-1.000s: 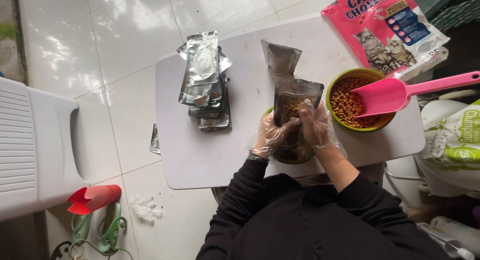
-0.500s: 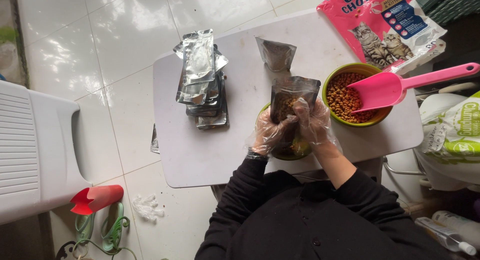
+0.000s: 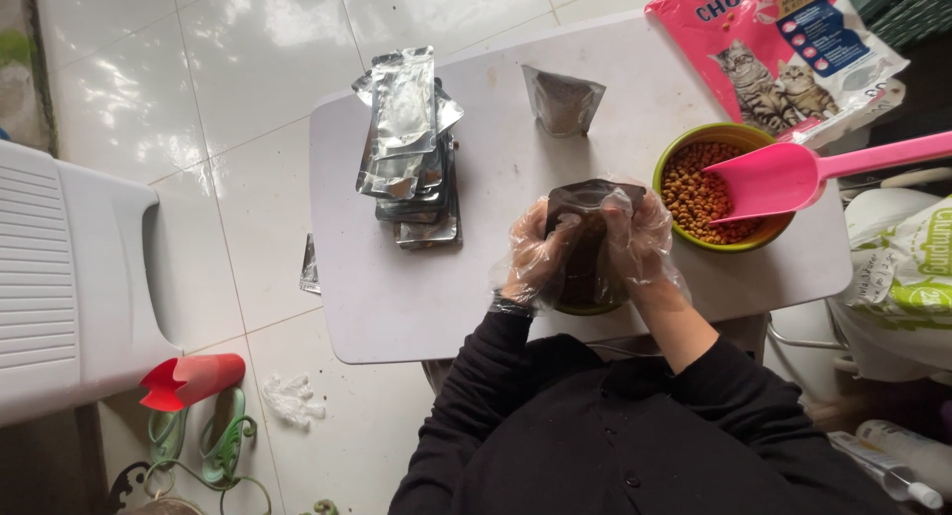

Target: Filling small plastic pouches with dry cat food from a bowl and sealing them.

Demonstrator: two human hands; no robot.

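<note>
Leftmost, a stack of silver pouches (image 3: 409,153) is lying on the white table (image 3: 397,307). Next, the gloved left hand (image 3: 535,255) and right hand (image 3: 637,239) are both pinching closed around the top of a filled pouch (image 3: 587,257) at the table's near edge. Further right, a pink scoop (image 3: 783,178) is resting in a green bowl of kibble (image 3: 694,193).

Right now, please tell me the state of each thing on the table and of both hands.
Left hand: gloved, grip closed on the filled pouch.
Right hand: gloved, grip closed on the same pouch.
Filled pouch: upright, top pressed together.
Second pouch: standing alone, untouched.
Empty pouches: flat, stacked.
Green bowl: holds brown kibble.
Pink scoop: resting in the bowl.
Pink bag: lying flat.
</note>
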